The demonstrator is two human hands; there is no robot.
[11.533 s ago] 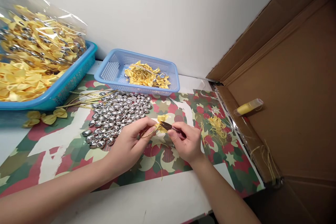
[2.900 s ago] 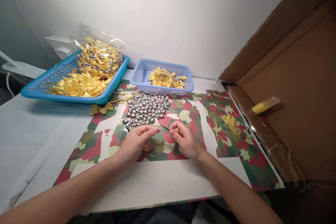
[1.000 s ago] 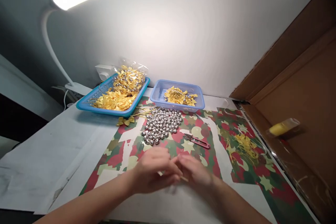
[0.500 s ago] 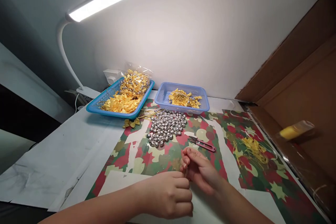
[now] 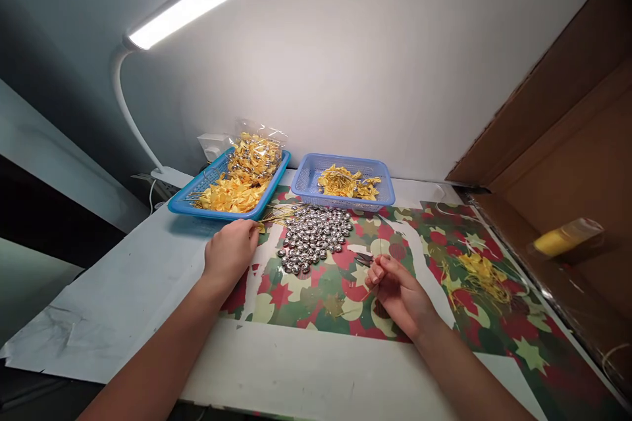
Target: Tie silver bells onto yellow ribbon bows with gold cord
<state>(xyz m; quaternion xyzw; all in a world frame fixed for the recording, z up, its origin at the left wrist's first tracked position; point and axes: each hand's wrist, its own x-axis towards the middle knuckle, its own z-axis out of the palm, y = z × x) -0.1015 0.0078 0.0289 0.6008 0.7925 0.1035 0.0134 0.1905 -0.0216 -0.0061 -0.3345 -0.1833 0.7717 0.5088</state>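
My left hand reaches to the near edge of the blue basket, its fingers closed at a yellow leaf-shaped petal piece with wire stems; the hand hides most of that piece. My right hand is raised over the patterned sheet, thumb and finger pinched on a thin wire that sticks up above the fingertips. Between the hands lies a heap of shiny silver beads. Dark-bladed thread snips lie just behind my right fingers, their handle hidden by the hand.
A blue basket holds yellow petals and a clear bag. Another basket holds wired yellow pieces. Yellow thread scraps lie at right, near a cardboard box and yellow thread spool. A lamp stands left.
My left hand has left my right hand and moved forward and left to the yellow petal pieces. My right hand has shifted slightly forward and right, still pinching the wire.
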